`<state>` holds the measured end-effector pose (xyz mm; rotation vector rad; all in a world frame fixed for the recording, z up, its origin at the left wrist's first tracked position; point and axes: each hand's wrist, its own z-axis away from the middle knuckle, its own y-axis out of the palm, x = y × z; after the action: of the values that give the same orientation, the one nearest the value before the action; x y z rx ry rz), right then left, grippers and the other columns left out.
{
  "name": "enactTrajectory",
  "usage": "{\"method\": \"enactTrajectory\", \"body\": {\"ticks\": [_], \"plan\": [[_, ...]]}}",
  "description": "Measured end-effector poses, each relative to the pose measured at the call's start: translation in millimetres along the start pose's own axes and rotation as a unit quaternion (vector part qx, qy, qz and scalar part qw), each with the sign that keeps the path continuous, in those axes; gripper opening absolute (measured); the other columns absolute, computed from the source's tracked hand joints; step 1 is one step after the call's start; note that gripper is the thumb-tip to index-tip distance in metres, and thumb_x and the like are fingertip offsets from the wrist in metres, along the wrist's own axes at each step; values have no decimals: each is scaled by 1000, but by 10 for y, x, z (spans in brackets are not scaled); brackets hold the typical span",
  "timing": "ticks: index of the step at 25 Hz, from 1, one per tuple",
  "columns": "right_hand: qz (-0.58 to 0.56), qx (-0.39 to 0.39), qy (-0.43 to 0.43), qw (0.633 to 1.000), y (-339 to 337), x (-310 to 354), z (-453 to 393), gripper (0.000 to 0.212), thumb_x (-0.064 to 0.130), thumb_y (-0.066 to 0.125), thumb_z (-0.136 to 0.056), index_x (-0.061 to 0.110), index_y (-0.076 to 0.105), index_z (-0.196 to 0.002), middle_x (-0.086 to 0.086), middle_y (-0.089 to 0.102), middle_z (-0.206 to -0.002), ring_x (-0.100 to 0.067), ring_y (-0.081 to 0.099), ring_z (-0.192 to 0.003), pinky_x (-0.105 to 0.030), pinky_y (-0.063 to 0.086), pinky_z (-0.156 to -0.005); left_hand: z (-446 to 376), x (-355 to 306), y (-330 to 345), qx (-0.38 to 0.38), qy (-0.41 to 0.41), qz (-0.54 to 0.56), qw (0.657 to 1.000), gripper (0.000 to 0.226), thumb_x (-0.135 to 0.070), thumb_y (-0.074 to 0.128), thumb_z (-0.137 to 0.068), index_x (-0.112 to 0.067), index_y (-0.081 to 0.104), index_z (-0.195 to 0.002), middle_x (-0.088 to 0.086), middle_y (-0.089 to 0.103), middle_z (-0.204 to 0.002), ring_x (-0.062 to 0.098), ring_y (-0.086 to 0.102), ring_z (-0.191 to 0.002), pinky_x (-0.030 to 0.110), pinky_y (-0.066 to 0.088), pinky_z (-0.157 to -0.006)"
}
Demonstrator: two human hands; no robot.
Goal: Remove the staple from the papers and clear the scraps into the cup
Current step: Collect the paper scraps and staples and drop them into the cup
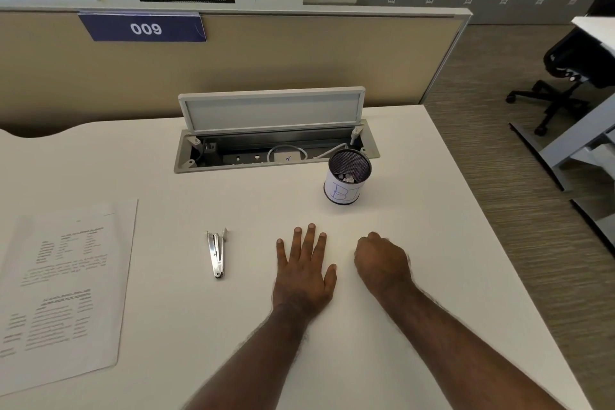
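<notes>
The white worktop (166, 359) carried printed papers (63, 289) at its left, a metal staple remover (217, 253), a mesh cup (346, 178), and the flat left hand (304, 271) beside the fisted right hand (382, 261).

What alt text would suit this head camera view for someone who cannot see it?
Two bare hands rest on a white desk: left hand flat, right hand curled. A staple remover and papers lie to their left, a mesh cup beyond.

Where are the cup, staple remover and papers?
cup (342, 191), head view, white label on its side
staple remover (217, 255), head view, middle of the metal body
papers (66, 280), head view, centre of top sheet
</notes>
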<state>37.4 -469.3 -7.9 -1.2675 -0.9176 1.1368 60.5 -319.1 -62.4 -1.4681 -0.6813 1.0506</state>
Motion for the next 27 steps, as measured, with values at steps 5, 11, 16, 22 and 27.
{"method": "enactTrajectory", "body": {"ticks": [5,11,16,22,27], "plan": [[34,-18,-9,999,-38,39,-31,28,17,86,-40,15,59,-47,-1,58,-51,-18,58,-40,-18,41,-36,-12,10,20,3,-2,-3,1000,67,-50,21,-93,-22,21,-154,2,8,-164,26,5,-150,57,1,-118],[-194,-124,84,970,-497,-182,-551,21,29,45,-95,16,61,-93,-9,60,-99,-36,64,-81,-37,48,-65,-16,1,21,3,-1,-6,1000,68,-49,19,-93,-21,19,-154,2,5,-164,27,2,-150,57,-2,-118],[-165,-131,47,977,-777,-152,-1129,25,26,44,-98,16,66,-102,-7,62,-106,-31,64,-87,-30,39,-66,-5,8,14,0,-2,-2,1000,67,-49,21,-93,-21,20,-154,2,7,-164,27,2,-150,57,-1,-118],[-158,-98,50,981,-750,-115,-1268,24,20,52,-94,22,72,-105,-8,71,-105,-32,65,-92,-28,41,-67,-6,2,26,-3,3,-2,1000,66,-48,24,-93,-20,24,-153,3,12,-163,29,7,-150,58,1,-118],[-182,-141,47,972,-779,-160,-1138,22,29,52,-92,21,72,-96,-4,72,-96,-30,64,-84,-26,41,-63,-3,15,22,11,4,-9,1000,67,-50,20,-93,-21,20,-154,2,7,-164,28,3,-150,58,-5,-117]]}}
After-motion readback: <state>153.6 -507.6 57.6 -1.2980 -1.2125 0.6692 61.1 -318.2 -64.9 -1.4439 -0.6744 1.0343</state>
